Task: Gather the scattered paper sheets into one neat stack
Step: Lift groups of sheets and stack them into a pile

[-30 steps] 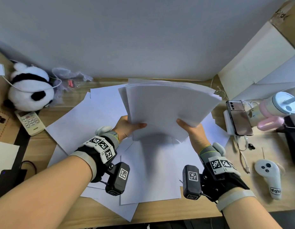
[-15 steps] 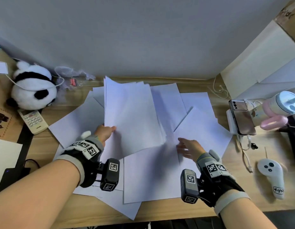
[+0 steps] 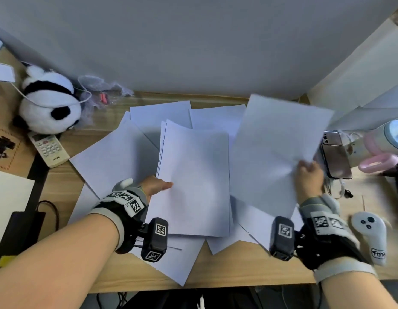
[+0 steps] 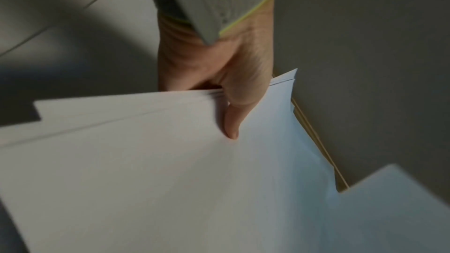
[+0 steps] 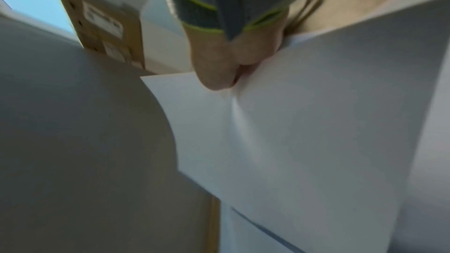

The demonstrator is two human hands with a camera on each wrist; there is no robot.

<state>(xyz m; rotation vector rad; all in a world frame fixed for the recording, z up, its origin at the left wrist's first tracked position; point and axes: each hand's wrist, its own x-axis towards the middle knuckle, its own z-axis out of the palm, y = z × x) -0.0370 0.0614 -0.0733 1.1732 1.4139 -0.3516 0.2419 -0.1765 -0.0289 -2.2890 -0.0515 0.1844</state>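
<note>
My left hand (image 3: 159,186) grips a stack of white sheets (image 3: 194,181) at its left edge, thumb on top; the left wrist view shows that thumb (image 4: 232,122) lying over the stack (image 4: 170,170). My right hand (image 3: 308,172) pinches a single white sheet (image 3: 276,150) near its right edge and holds it raised and tilted above the desk; the right wrist view shows the sheet (image 5: 304,132) creased at the pinch (image 5: 226,76). More loose sheets (image 3: 113,157) lie spread on the wooden desk (image 3: 238,268) beneath both.
A panda plush (image 3: 48,103) and a remote (image 3: 48,148) sit at the back left. A phone (image 3: 336,157), a pink cup (image 3: 385,143) and a white controller (image 3: 371,235) crowd the right side. A white wall (image 3: 193,41) stands behind.
Both hands held the stack a second ago; the right hand let go, took one sheet off the desk's right side and lifted it. The left hand keeps the stack.
</note>
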